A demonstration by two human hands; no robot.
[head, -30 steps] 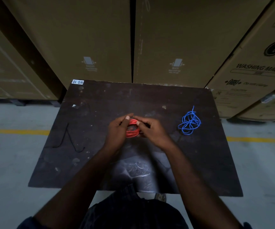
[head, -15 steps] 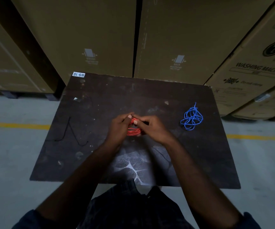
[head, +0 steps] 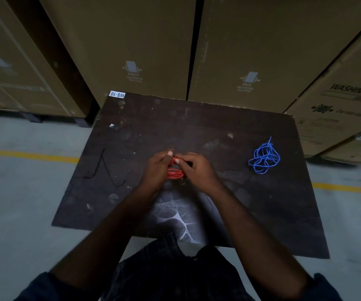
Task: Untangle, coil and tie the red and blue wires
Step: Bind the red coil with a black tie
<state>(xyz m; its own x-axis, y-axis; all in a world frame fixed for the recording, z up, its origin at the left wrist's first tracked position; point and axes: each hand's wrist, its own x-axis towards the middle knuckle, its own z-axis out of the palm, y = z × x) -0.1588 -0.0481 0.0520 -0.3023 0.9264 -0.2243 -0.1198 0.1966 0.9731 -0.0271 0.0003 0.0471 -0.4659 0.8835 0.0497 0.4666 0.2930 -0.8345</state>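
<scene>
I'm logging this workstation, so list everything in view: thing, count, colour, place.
red wire: one, red, coiled, over table centre
blue wire: one, blue, tangled, table right
black cord: one, black, table left
label: one, white, table's far-left corner
table: one, dark, centre
boxes: several, brown, behind table
floor line: one, yellow, grey floor
hands: two, left and right, both pinching red wire
</scene>
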